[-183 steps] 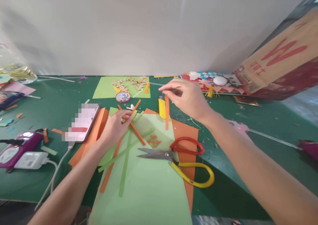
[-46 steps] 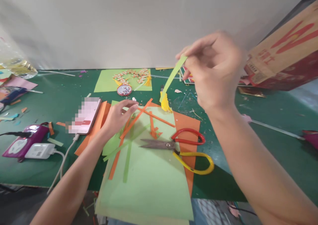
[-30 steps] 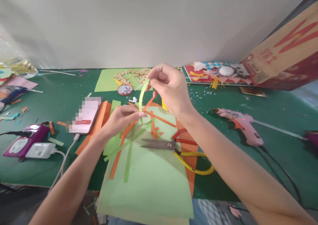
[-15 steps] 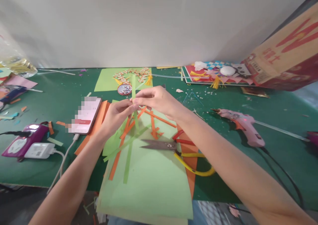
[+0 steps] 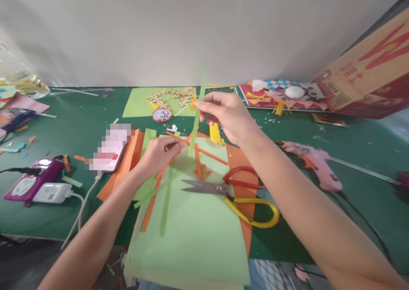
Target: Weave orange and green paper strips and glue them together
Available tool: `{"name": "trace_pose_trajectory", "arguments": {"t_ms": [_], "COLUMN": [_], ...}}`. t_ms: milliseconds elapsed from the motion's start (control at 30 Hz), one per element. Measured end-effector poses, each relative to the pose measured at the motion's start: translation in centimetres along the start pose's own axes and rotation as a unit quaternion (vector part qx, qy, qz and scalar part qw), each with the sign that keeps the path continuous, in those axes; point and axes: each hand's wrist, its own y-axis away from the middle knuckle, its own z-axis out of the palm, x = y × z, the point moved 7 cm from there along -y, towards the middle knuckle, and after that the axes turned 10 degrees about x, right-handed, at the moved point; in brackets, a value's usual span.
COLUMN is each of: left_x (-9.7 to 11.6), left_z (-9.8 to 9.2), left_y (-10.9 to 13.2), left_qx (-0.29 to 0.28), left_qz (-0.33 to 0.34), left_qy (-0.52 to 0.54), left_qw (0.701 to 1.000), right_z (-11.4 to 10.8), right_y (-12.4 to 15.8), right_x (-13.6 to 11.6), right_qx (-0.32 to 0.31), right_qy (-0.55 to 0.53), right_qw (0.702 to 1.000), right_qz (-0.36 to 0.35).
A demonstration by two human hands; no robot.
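Observation:
A narrow light green paper strip [image 5: 195, 126] stands nearly upright, pinched between thumb and fingers of my right hand [image 5: 225, 113]. Its upper end is blurred. My left hand [image 5: 164, 153] is lower and to the left, its fingertips closed together beside the strip's lower part. Whether anything is between those fingertips is hidden. Under and around them lie several orange paper strips [image 5: 211, 153] and green strips [image 5: 164, 211] on light green paper sheets [image 5: 198, 234]. Scissors [image 5: 207, 187] with one red and one yellow handle lie open on the sheets.
A pink glue gun [image 5: 315, 162] lies right on the green table. A phone [image 5: 111, 149] and purple power strip [image 5: 35, 181] with cables are left. Behind sit a round tin of beads [image 5: 162, 115], a woven paper chain [image 5: 172, 96], a yellow object [image 5: 216, 134] and a paper bag [image 5: 367, 68].
My right hand has moved up and right with the green strip, away from my left hand. My left hand has dropped slightly and moved right. The yellow object now shows.

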Motion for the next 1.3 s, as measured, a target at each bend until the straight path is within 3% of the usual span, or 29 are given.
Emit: {"name": "trace_pose_trajectory", "arguments": {"t_ms": [133, 233, 300, 433, 800, 867, 933, 1033, 1133, 1200, 1300], "left_x": [0.5, 1.0, 1.3, 1.2, 0.5, 0.4, 0.4, 0.3, 0.3, 0.3, 0.3], "left_z": [-0.8, -0.7, -0.5, -0.4, -0.5, -0.6, -0.7, -0.5, -0.6, -0.9, -0.9], "left_y": [-0.1, 0.0, 0.2, 0.2, 0.1, 0.1, 0.0, 0.0, 0.0, -0.1, -0.1], "left_qx": [0.049, 0.014, -0.016, -0.035, -0.003, 0.004, 0.002, -0.007, 0.01, 0.03, 0.025], "left_qz": [-0.009, -0.03, -0.021, -0.022, -0.1, -0.102, -0.102, -0.102, -0.104, -0.105, -0.114], "left_qy": [0.05, 0.133, 0.133, 0.092, 0.22, 0.227, 0.232, 0.245, 0.266, 0.279, 0.287], "left_qw": [0.997, 0.991, 0.991, 0.995, 0.97, 0.968, 0.967, 0.964, 0.958, 0.954, 0.951], "right_z": [1.3, 2.6, 3.0, 2.6, 0.5, 0.6, 1.2, 2.9, 4.3, 4.8, 5.1], "right_y": [0.8, 1.4, 1.6, 1.5, 1.1, 1.6, 2.4, 3.8, 4.7, 4.9, 4.8], "right_x": [0.7, 1.2, 1.2, 1.1, 0.2, -0.4, -1.1, -1.5, -0.9, -0.5, -0.1], "right_qx": [-0.037, -0.051, -0.045, 0.001, 0.108, 0.116, 0.103, 0.045, -0.003, -0.021, -0.042], "right_qy": [0.023, 0.035, 0.034, 0.05, 0.095, 0.143, 0.224, 0.356, 0.444, 0.475, 0.495], "right_qw": [0.998, 0.997, 0.998, 0.999, 0.973, 0.954, 0.915, 0.825, 0.747, 0.723, 0.723], "right_qz": [0.035, 0.037, 0.019, -0.022, -0.179, -0.239, -0.321, -0.437, -0.494, -0.501, -0.48]}}
